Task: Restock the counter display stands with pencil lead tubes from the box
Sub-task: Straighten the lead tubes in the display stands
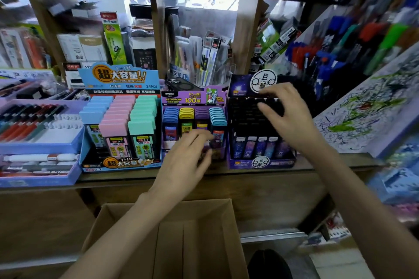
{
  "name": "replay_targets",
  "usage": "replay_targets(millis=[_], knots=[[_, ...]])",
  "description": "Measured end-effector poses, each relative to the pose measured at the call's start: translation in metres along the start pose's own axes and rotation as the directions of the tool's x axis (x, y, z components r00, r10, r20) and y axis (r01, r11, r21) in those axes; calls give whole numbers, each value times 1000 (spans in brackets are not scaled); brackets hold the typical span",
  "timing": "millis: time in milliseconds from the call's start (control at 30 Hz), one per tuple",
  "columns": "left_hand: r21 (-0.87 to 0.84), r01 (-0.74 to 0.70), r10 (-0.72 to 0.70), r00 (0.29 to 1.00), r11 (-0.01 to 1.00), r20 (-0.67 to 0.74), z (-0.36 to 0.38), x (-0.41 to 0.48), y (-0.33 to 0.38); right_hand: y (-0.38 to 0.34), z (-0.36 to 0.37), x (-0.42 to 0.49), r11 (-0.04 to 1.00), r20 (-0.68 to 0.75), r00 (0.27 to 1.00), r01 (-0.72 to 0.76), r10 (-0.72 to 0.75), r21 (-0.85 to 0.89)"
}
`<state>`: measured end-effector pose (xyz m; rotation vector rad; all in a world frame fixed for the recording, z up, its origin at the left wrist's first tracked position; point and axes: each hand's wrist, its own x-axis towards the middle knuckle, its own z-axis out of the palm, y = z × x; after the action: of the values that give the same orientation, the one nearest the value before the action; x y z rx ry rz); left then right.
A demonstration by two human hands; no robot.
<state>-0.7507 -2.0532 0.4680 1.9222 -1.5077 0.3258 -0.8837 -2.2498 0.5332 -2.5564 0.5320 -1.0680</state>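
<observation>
Nearest of all, below both wrists, an open cardboard box (127,229) stands with its flaps up, and a dark rounded thing (268,263) lies on the floor to its right; motion blur hides what it is. Beyond the box runs the wooden counter ledge (260,171), and three display stands sit on it side by side. The left hand (183,161) reaches over the ledge, palm down, with its fingers curled at the front of the middle purple stand (193,97). Blur there hides whether they hold anything. Left of those fingers, the blue stand (120,77) holds lead tubes (118,120) with blue, pink and teal caps. The right hand (288,115) hovers higher and farther out, its fingers and thumb bent and spread like a claw over the black-capped upper rows of the dark stand (260,161). Whether they touch or grip a tube cannot be told. Far left of the fingers lie trays of pens (38,129), and to their right leans a scribbled test pad (374,108). Behind the stands rise crowded wooden shelves (156,29) and racks of pens (340,43).
</observation>
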Motion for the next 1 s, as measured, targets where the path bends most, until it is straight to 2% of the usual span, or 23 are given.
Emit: replay_targets(millis=[67,167,233,300,400,467,633,800,1000], knots=[[-38,-53,53,998,998,-22,10,13,20,19,-12,-16,996,-96,992,-83,84,13],[-81,-43,40,998,996,-43,34,31,42,43,-7,-37,984,-107,979,-175,173,-11],[-187,48,-60,997,981,-56,49,43,52,56,3,-45,943,-105,942,-304,319,138],[-294,162,-181,983,942,-38,64,53,58,63,13,-47,830,-42,880,-428,472,358],[-422,334,-377,926,843,-21,82,65,63,64,27,-44,679,18,817,-492,577,546],[-496,380,-444,896,781,-13,90,68,64,63,34,-44,633,22,804,-485,594,604],[-641,390,-497,868,661,16,94,72,63,71,32,-39,651,43,834,-460,550,603],[-590,413,-546,836,694,-57,95,83,59,79,27,-16,604,84,839,-453,538,656],[-625,429,-556,831,652,-9,92,96,53,81,30,-13,667,81,853,-459,515,587]])
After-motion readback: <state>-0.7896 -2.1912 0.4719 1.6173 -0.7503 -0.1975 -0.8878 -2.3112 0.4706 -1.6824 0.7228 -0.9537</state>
